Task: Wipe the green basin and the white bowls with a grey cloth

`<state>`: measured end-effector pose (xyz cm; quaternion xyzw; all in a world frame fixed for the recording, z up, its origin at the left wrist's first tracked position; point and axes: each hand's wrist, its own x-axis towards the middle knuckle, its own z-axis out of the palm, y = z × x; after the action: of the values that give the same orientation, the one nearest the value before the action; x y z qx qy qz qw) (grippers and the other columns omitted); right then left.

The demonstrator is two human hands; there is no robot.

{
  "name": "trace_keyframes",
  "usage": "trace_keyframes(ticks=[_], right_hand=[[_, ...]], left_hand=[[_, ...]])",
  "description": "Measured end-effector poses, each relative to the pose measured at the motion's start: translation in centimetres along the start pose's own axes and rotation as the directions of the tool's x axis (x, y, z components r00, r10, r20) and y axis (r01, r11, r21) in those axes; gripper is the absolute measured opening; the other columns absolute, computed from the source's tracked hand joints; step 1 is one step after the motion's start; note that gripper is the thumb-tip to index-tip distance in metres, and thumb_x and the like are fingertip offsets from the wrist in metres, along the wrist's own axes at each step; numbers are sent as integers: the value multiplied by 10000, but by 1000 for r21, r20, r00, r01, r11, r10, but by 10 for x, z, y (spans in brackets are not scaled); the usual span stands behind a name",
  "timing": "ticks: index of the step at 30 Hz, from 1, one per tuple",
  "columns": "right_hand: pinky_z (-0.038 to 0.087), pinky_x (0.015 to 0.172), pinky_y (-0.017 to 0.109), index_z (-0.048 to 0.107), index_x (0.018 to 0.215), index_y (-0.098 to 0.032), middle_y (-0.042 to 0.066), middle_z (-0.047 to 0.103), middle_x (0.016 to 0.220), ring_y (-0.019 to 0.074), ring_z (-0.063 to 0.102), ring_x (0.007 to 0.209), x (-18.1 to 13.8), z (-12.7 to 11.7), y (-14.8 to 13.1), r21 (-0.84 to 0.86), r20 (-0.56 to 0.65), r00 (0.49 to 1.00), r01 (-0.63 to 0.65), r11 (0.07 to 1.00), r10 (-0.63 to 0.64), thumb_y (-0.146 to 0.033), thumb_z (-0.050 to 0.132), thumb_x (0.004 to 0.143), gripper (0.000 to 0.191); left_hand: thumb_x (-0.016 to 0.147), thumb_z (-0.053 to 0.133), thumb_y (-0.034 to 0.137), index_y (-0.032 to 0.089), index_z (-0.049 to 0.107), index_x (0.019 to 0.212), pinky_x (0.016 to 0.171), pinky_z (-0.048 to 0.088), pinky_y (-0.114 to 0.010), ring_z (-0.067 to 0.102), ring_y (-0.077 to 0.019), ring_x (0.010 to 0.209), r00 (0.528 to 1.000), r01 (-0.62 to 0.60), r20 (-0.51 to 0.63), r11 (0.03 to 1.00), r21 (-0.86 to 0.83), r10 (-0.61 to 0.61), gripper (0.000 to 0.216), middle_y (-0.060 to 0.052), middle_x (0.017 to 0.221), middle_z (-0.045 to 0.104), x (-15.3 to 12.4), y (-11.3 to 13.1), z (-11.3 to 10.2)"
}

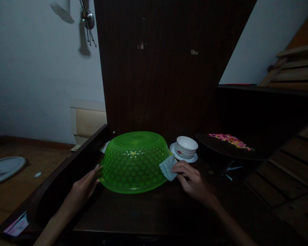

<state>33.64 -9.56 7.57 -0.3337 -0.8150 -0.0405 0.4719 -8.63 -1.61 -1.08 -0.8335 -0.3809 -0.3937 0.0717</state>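
Note:
A green, see-through plastic basin (135, 167) with a bumpy wall is upside down over the dark wooden tabletop (123, 215). At its left rim is my left hand (86, 184), fingers closed on the edge. My right hand (191, 177) pinches a folded pale blue cloth (168, 168), which lies against the basin's right side. Just behind that cloth, white bowls (187, 144) are stacked on a white plate (194, 159).
Small pink and yellow pieces (231, 140) lie on a dark shelf at the right. A tall dark wooden panel (164, 75) rises behind the basin. On the left, a low raised edge (66, 174) borders the tabletop, and a white oval lid-like object (6, 169) is on the floor.

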Motion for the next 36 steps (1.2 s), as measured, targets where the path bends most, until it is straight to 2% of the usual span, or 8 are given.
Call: trace_keyframes(ticks=[5,8,14,16,18,23,30,36], right_hand=[[509,774,308,635,990,-239,22,638,916,186,631,868,7,-26,8,-146,-365,921,-203,968,138,-103,580,878,184],[485,764,313,628,824,-225,24,605,872,189,608,844,3,-46,20,-213,-429,884,-297,931,184,-112,512,855,164],[434,579,299,556,634,-225,9,562,638,179,568,600,-20,-40,44,-262,-129,905,-426,866,406,-211,428,861,260],[469,617,327,642,799,-214,15,596,673,206,599,627,-27,-24,54,-316,-105,875,-481,818,473,-284,494,851,172],[513,709,371,672,1066,-199,43,649,786,246,646,733,-31,-7,65,-339,-74,859,-499,798,506,-324,543,836,291],[534,883,445,667,1211,-213,126,687,1066,302,657,1023,-30,25,94,-304,-6,872,-468,830,490,-322,478,886,391],[568,829,397,652,1260,-208,100,699,1073,246,676,984,-19,37,109,-219,38,900,-417,882,435,-196,461,891,416],[548,875,406,673,1174,-184,102,704,1075,245,671,1024,-10,28,105,-157,-34,926,-377,913,377,-138,457,855,388]], left_hand=[[995,460,392,165,598,1270,920,600,-304,724,-262,1094,1000,-21,-13,1000,7,21,383,-158,1268,714,-1,-1,1],[997,451,381,165,594,1275,910,605,-304,721,-263,1098,1000,-14,-7,1000,5,14,380,-160,1281,707,-1,1,1],[991,444,390,183,591,1273,918,607,-334,725,-266,1093,999,31,16,1000,-4,-31,380,-149,1293,702,0,2,-1],[986,447,406,194,594,1271,918,609,-341,733,-267,1075,998,52,23,999,-11,-52,385,-137,1296,703,0,2,-1],[980,456,407,203,593,1276,919,610,-345,737,-268,1066,998,62,32,998,-16,-62,385,-125,1302,702,0,1,-2],[988,455,396,185,584,1283,919,604,-319,735,-255,1072,999,38,23,999,-17,-37,385,-142,1306,697,1,2,-3],[980,441,413,191,620,1238,920,606,-332,733,-264,1078,993,115,12,993,-21,-115,385,-129,1285,710,12,9,-11],[956,452,376,213,655,1098,882,611,-311,754,-250,1025,984,159,-71,987,-28,-160,297,-80,1156,774,25,14,-19]])
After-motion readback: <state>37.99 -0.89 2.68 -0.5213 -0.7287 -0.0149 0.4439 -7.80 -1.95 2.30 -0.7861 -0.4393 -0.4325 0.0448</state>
